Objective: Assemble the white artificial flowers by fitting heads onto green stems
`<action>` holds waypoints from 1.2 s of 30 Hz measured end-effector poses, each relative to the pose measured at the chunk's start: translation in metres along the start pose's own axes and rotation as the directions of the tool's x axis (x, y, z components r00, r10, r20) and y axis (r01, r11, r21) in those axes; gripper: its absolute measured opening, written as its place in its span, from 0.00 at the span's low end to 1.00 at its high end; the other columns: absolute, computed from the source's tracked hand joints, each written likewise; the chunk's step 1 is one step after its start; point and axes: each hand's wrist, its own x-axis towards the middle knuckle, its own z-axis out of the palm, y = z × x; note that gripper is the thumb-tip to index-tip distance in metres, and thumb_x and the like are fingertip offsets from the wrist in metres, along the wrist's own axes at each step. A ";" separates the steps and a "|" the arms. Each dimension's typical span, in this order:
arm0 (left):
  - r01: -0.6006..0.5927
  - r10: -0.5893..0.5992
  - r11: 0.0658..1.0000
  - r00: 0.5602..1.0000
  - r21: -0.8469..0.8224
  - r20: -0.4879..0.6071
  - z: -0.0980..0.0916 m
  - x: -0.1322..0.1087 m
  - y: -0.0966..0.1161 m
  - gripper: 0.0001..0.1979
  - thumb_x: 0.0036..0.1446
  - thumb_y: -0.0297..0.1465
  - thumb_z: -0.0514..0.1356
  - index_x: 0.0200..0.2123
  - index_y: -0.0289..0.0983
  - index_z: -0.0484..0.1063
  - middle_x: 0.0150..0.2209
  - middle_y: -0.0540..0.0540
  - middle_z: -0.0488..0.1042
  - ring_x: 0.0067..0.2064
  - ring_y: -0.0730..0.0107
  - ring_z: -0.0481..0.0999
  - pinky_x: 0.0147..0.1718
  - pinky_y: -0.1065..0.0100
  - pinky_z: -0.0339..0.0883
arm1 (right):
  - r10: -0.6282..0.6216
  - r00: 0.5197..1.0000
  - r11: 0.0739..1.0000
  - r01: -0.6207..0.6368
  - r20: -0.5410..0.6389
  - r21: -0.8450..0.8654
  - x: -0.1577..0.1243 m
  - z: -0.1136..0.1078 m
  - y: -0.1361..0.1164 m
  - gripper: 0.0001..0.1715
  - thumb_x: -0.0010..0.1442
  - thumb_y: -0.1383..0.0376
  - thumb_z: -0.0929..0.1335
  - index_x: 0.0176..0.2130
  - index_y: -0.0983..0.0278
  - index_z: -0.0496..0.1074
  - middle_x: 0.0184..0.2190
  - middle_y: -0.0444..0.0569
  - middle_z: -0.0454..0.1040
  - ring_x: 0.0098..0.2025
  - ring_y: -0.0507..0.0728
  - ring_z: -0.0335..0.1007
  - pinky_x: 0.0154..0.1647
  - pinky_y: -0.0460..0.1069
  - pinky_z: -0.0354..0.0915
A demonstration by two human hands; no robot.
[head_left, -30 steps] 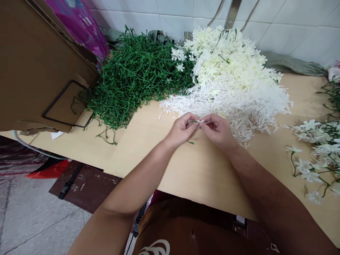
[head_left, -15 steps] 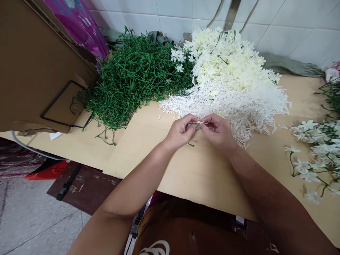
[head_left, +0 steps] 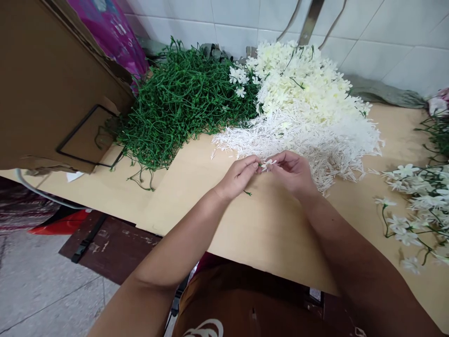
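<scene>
My left hand (head_left: 238, 177) and my right hand (head_left: 292, 172) meet over the wooden table (head_left: 196, 206), fingers pinched together. The left hand grips a thin green plastic stem (head_left: 247, 192) whose lower end pokes out below its palm. A small white artificial flower (head_left: 268, 163) sits at the stem's tip between the two hands, with my right fingertips closed on it. Just behind my hands lies a heap of white spiky plastic pieces (head_left: 308, 140).
A tangled pile of green stems (head_left: 178, 103) lies at the back left, a mound of cream flowers (head_left: 301, 79) behind the white pieces. Finished flower stems (head_left: 417, 201) lie at the right. A cardboard box (head_left: 49, 89) stands at the left, a tiled wall behind.
The white flower now shows more fully between my fingertips, and both hands have lifted slightly. The view has shifted a little.
</scene>
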 end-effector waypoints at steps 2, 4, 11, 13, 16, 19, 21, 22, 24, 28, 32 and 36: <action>0.022 -0.022 1.000 1.000 -0.003 -0.019 0.000 0.001 0.000 0.16 0.59 0.41 0.49 0.24 0.36 0.59 0.23 0.52 0.58 0.28 0.75 0.58 0.30 0.69 0.54 | 0.090 0.995 0.983 -0.094 0.030 0.159 0.001 -0.001 -0.001 0.13 0.44 0.60 0.75 0.25 0.62 0.69 0.22 0.42 0.73 0.26 0.49 0.69 0.31 0.47 0.67; 0.060 -0.060 0.998 0.998 0.006 -0.037 0.001 0.001 0.000 0.19 0.57 0.44 0.51 0.22 0.36 0.57 0.22 0.53 0.55 0.27 0.75 0.56 0.28 0.69 0.53 | 0.158 0.985 0.948 -0.171 0.071 0.268 0.001 -0.003 -0.002 0.14 0.41 0.59 0.76 0.25 0.61 0.69 0.22 0.41 0.73 0.27 0.50 0.70 0.33 0.47 0.68; 0.060 -0.063 0.988 0.998 -0.142 -0.020 0.005 0.003 0.003 0.24 0.52 0.52 0.54 0.22 0.37 0.60 0.22 0.52 0.57 0.27 0.75 0.59 0.28 0.69 0.56 | 0.217 0.970 0.926 -0.241 0.112 0.290 0.001 -0.007 0.002 0.17 0.40 0.58 0.76 0.24 0.61 0.67 0.23 0.41 0.73 0.27 0.51 0.69 0.35 0.50 0.69; 0.066 -0.070 0.980 0.997 -0.186 -0.013 0.006 0.003 0.003 0.24 0.52 0.52 0.55 0.22 0.37 0.60 0.22 0.51 0.58 0.27 0.74 0.60 0.28 0.69 0.56 | 0.217 0.969 0.938 -0.241 0.122 0.250 0.002 -0.006 0.004 0.18 0.40 0.57 0.76 0.24 0.61 0.66 0.22 0.41 0.72 0.27 0.51 0.69 0.35 0.51 0.70; 0.078 -0.078 0.971 0.997 -0.225 0.007 0.007 0.004 0.001 0.24 0.51 0.53 0.55 0.22 0.37 0.59 0.22 0.51 0.59 0.27 0.74 0.61 0.28 0.69 0.57 | 0.235 0.963 0.936 -0.260 0.130 0.238 0.003 -0.005 0.005 0.19 0.39 0.57 0.76 0.23 0.61 0.65 0.21 0.40 0.71 0.25 0.50 0.67 0.34 0.50 0.69; 0.082 -0.079 0.973 0.997 -0.214 0.024 0.007 0.003 0.001 0.25 0.50 0.53 0.55 0.22 0.37 0.60 0.22 0.51 0.60 0.28 0.74 0.62 0.28 0.69 0.58 | 0.253 0.958 0.927 -0.279 0.134 0.249 0.004 -0.003 0.005 0.19 0.38 0.58 0.76 0.21 0.62 0.66 0.20 0.40 0.70 0.24 0.49 0.65 0.31 0.48 0.68; 0.081 -0.077 0.978 0.997 -0.193 0.033 0.006 0.003 0.001 0.25 0.51 0.53 0.55 0.22 0.36 0.61 0.22 0.51 0.60 0.28 0.74 0.62 0.29 0.69 0.59 | 0.250 0.959 0.928 -0.277 0.135 0.248 0.004 -0.003 0.005 0.19 0.38 0.57 0.77 0.20 0.62 0.65 0.19 0.40 0.69 0.24 0.49 0.65 0.30 0.48 0.67; 0.079 -0.074 0.980 0.997 -0.185 0.035 0.006 0.003 0.001 0.25 0.51 0.53 0.55 0.21 0.36 0.61 0.22 0.51 0.60 0.28 0.74 0.62 0.29 0.69 0.59 | 0.245 0.959 0.930 -0.273 0.139 0.245 0.005 -0.003 0.005 0.19 0.38 0.57 0.77 0.20 0.62 0.65 0.19 0.40 0.69 0.23 0.49 0.65 0.30 0.47 0.67; 0.073 -0.067 0.982 0.997 -0.174 0.040 0.005 0.003 0.002 0.25 0.51 0.53 0.55 0.21 0.36 0.60 0.22 0.51 0.60 0.28 0.74 0.62 0.29 0.69 0.59 | 0.234 0.960 0.937 -0.264 0.150 0.228 0.006 -0.003 0.005 0.20 0.38 0.56 0.77 0.20 0.62 0.65 0.19 0.40 0.69 0.23 0.48 0.65 0.31 0.47 0.67; 0.064 -0.057 0.984 0.997 -0.165 0.042 0.004 0.004 0.001 0.24 0.52 0.52 0.55 0.21 0.36 0.60 0.22 0.51 0.59 0.27 0.75 0.60 0.29 0.69 0.57 | 0.204 0.965 0.958 -0.231 0.162 0.168 0.007 -0.003 0.006 0.22 0.38 0.53 0.76 0.21 0.62 0.64 0.19 0.40 0.70 0.23 0.49 0.66 0.32 0.49 0.68; 0.083 -0.076 0.986 0.996 -0.144 0.050 0.003 0.003 -0.002 0.24 0.52 0.52 0.54 0.21 0.36 0.59 0.22 0.52 0.58 0.26 0.75 0.58 0.27 0.69 0.55 | 0.192 0.970 0.969 -0.212 0.149 0.130 0.006 -0.003 0.006 0.22 0.38 0.54 0.77 0.21 0.63 0.65 0.20 0.41 0.72 0.24 0.49 0.68 0.33 0.49 0.68; 0.064 -0.057 0.989 0.997 -0.134 0.057 0.000 0.003 -0.004 0.24 0.53 0.52 0.53 0.21 0.36 0.58 0.22 0.52 0.57 0.26 0.76 0.56 0.26 0.69 0.53 | 0.141 0.983 0.985 -0.152 0.122 0.084 0.005 -0.001 0.004 0.21 0.39 0.53 0.76 0.21 0.63 0.67 0.21 0.42 0.73 0.23 0.49 0.68 0.31 0.47 0.68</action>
